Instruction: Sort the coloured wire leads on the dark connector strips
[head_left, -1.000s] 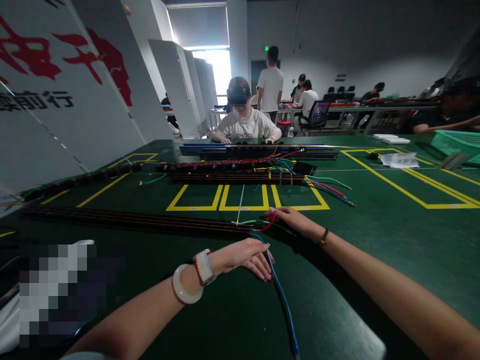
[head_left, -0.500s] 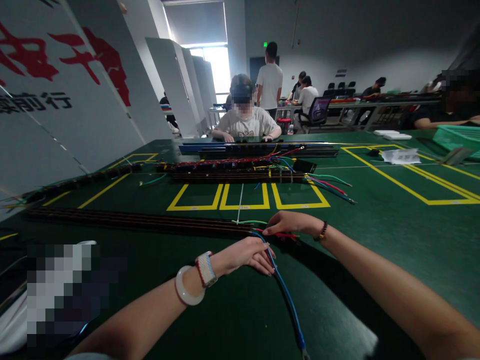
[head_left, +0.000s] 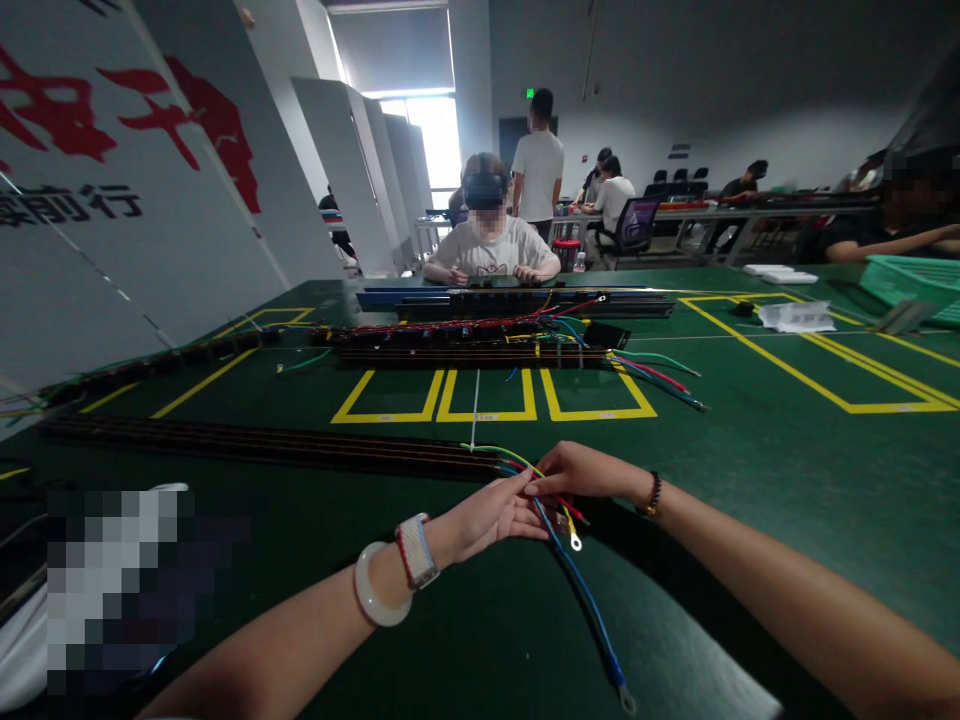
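A long dark cable bundle (head_left: 262, 445) lies across the table, its coloured wires fanning out at the right end. My left hand (head_left: 495, 515), palm partly upward, is closed with thumb and fingers around the blue wire (head_left: 581, 590), whose ring terminal (head_left: 627, 699) hangs toward the table's near side. My right hand (head_left: 589, 473) meets it, pinching wires at the same spot. Between the hands run a red wire (head_left: 578, 514) and a yellow-green wire (head_left: 499, 450), with a ring terminal (head_left: 575, 542) showing below the right hand. Fingertips partly hide which wires each hand grips.
A white cable tie (head_left: 475, 410) stands up beside the bundle. Farther back lie more wire bundles (head_left: 480, 355) and yellow-taped outlines (head_left: 487, 416). A green basket (head_left: 911, 285) is at the right. A person (head_left: 491, 245) sits opposite; a pixelated patch covers the lower left.
My right hand has come down and closer to my left. The yellow-green wire, which lay behind the right hand, now crosses down between both hands, its ring terminal showing below.
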